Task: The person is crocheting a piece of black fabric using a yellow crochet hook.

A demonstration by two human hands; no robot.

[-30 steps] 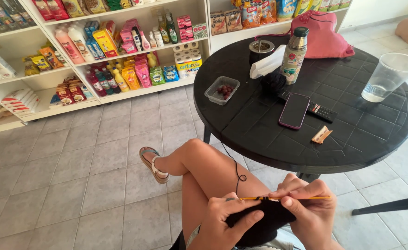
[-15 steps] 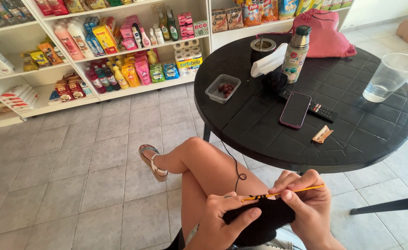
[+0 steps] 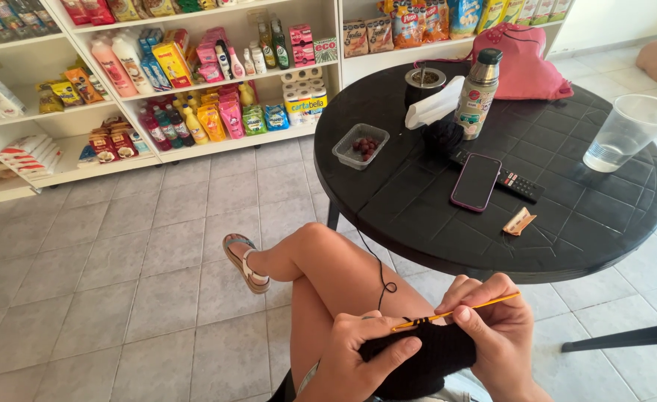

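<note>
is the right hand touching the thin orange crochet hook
Touching: the head view shows the right hand with its fingers pinched around the thin orange crochet hook.

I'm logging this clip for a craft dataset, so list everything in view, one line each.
crochet hook: 1, orange, right hand
crochet piece: 1, black, between both hands
yarn ball: 1, black, on table
table: 1, black, round
phone: 1, dark, on table
remote: 1, black, beside phone
plastic cup: 1, clear, table's right edge
flask: 1, metal, on table
tub: 1, clear, table's left edge
bag: 1, pink, table's far side
shelves: stocked, back wall
left hand: pinching crochet piece
right hand: gripping crochet hook
</note>
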